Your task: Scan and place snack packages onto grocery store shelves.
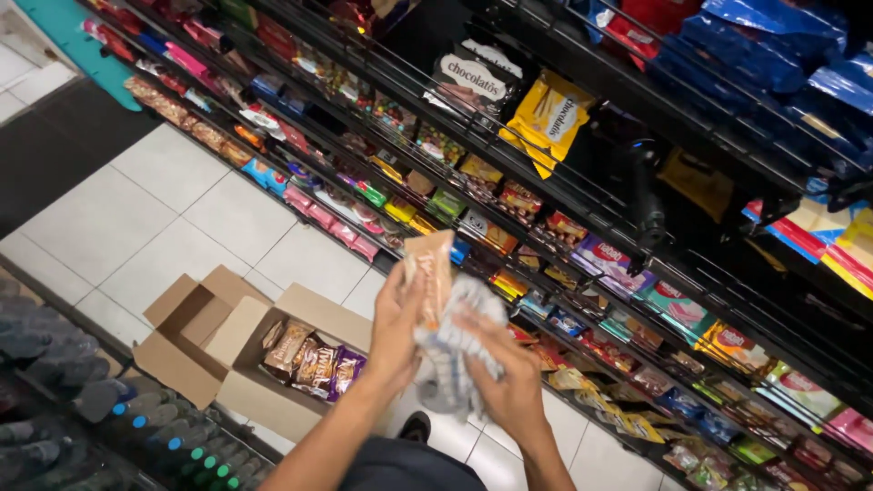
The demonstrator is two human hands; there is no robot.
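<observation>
Tan snack packet (pixel 430 273) stands upright in the left hand (pixel 396 332), whose fingers wrap its lower part. The right hand (pixel 509 382) grips a crumpled white and grey cloth (pixel 455 341) and presses it against the side of the packet, so cloth and packet touch. Both hands are in front of the person's chest, above the tiled floor (pixel 164 218). Just below and left of the left hand, an open cardboard box (pixel 255 364) sits on the floor with several brown and purple snack packets (pixel 314 364) inside. Beyond the hands, dark wire shelves (pixel 582 209) run across the view, packed with rows of colourful sweets and biscuit packs. Bottles (pixel 64 382) stand at lower left.
</observation>
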